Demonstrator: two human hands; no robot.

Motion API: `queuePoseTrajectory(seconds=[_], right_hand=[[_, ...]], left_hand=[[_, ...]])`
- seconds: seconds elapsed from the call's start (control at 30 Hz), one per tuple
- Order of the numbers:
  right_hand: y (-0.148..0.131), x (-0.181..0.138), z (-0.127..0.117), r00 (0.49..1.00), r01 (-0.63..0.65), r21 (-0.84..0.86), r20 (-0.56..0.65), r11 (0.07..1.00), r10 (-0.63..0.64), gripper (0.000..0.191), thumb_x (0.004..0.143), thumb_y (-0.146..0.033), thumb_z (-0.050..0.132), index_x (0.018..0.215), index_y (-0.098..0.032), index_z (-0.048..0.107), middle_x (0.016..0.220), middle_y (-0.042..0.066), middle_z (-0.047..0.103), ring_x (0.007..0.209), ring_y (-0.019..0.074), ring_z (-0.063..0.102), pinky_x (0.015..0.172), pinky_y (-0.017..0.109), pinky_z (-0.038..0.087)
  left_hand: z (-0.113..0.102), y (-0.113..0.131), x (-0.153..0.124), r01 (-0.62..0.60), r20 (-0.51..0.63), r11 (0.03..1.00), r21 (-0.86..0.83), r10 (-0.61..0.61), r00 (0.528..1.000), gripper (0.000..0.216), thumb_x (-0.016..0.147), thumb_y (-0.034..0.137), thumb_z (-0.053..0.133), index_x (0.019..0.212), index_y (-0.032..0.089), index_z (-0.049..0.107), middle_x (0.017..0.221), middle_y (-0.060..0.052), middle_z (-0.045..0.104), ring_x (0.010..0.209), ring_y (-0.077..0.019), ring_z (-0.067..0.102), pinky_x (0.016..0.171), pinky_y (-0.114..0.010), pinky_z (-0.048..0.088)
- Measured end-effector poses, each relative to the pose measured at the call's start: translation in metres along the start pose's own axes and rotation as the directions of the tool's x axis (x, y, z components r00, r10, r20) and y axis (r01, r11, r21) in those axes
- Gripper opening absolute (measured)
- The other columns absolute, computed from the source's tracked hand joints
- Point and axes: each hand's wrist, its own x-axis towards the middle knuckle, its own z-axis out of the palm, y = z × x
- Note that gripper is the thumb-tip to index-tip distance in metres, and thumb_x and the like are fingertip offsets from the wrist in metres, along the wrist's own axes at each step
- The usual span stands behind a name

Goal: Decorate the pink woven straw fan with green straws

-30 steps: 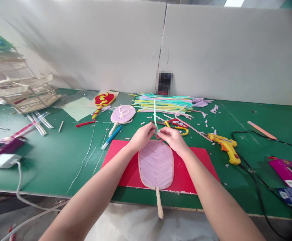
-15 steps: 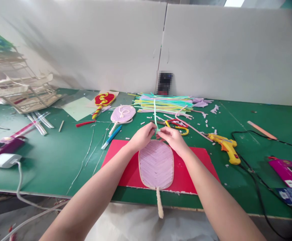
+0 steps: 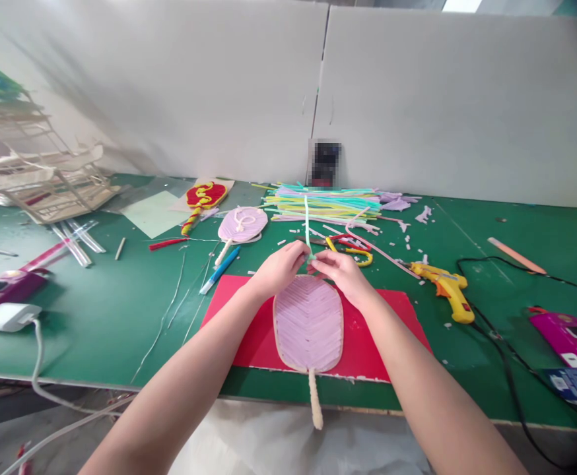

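Observation:
A mint-green pipe cleaner (image 3: 307, 221) stands up from between my fingers, its lower end bunched or coiled at the fingertips. My left hand (image 3: 284, 265) pinches it from one side. From the other side my right hand (image 3: 337, 267) grips it, thumb and forefinger together. Just below both hands, a lilac fan (image 3: 308, 324) with a cream wrapped handle (image 3: 315, 402) lies flat on a red board (image 3: 385, 330). The handle reaches past the board and over the table's front edge. Exactly how the lower end is bent is hidden by the fingers.
Behind the hands lie scissors (image 3: 360, 252) and a pile of coloured pipe cleaners (image 3: 328, 204). A yellow glue gun (image 3: 447, 287) with a black cord is on the right. At left are a smaller lilac fan (image 3: 243, 224), a blue pen (image 3: 222, 269) and a purple power strip (image 3: 18, 290).
Almost nothing differs. Both hands keep their pinch on the green pipe cleaner, with only a slight shift of the fingers; the fan stays in place.

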Motion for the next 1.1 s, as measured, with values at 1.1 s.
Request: queuePoseTrajectory(seconds=[1.1], right_hand=[[-0.0009,0.0036,-0.0039,0.981,0.117,-0.031,-0.15,0.993,-0.12,0.032,0.065,-0.046,0.067,0.08,-0.019,0.06,0.076,0.003,0.064,0.066,0.0148,0.059,0.055,0.027,0.049]], left_hand=[[0.0028,0.0041,0.0,0.12,-0.101,0.991,-0.061,-0.125,0.987,0.027,0.091,0.03,0.03,0.103,0.019,0.051,0.097,-0.006,0.059,0.09,-0.015,0.054,0.079,-0.028,0.042]])
